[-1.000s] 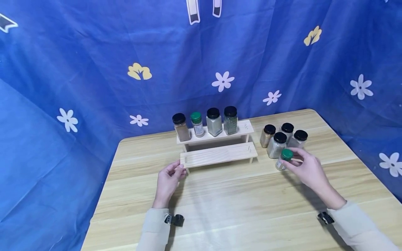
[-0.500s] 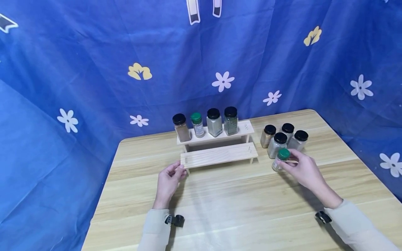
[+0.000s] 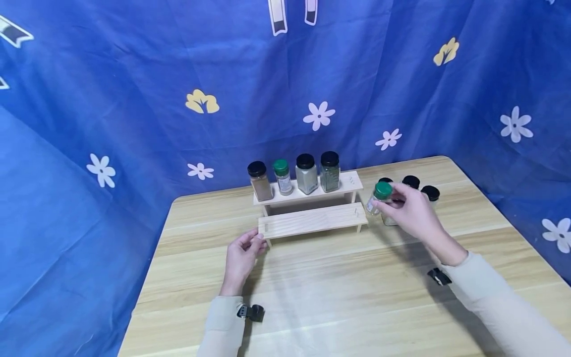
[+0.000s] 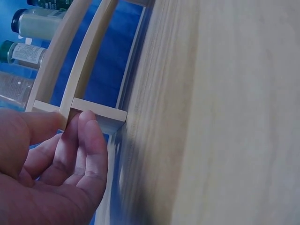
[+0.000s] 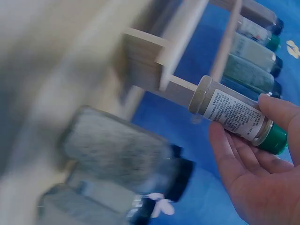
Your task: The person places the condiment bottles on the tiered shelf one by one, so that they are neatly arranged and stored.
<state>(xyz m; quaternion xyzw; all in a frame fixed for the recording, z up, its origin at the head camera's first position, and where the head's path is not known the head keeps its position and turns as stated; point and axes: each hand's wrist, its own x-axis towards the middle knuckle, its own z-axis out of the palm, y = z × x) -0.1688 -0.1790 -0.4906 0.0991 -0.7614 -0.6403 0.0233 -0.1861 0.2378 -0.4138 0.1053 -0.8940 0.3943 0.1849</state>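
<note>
My right hand [image 3: 412,210] pinches a green-capped spice jar [image 5: 234,111] with a white printed label. In the head view it hangs tilted above the table, just off the right end of the rack's lower shelf. My left hand [image 3: 241,258] grips the front left corner of the wooden two-tier rack [image 3: 312,220], thumb on the shelf edge and fingertips by the leg in the left wrist view. The lower shelf is bare. On the upper shelf stand a black-capped jar [image 3: 260,183], another green-capped jar [image 3: 283,177] and two more black-capped jars [image 3: 306,174].
Several black-capped jars [image 3: 430,193] stand grouped on the table right of the rack, partly hidden behind my right hand; the right wrist view blurs them. A blue patterned curtain [image 3: 142,124] hangs behind the wooden table [image 3: 312,307].
My right hand has lifted the green-capped jar off the table and carried it left and back toward the rack. The left hand keeps its grip on the rack's corner.
</note>
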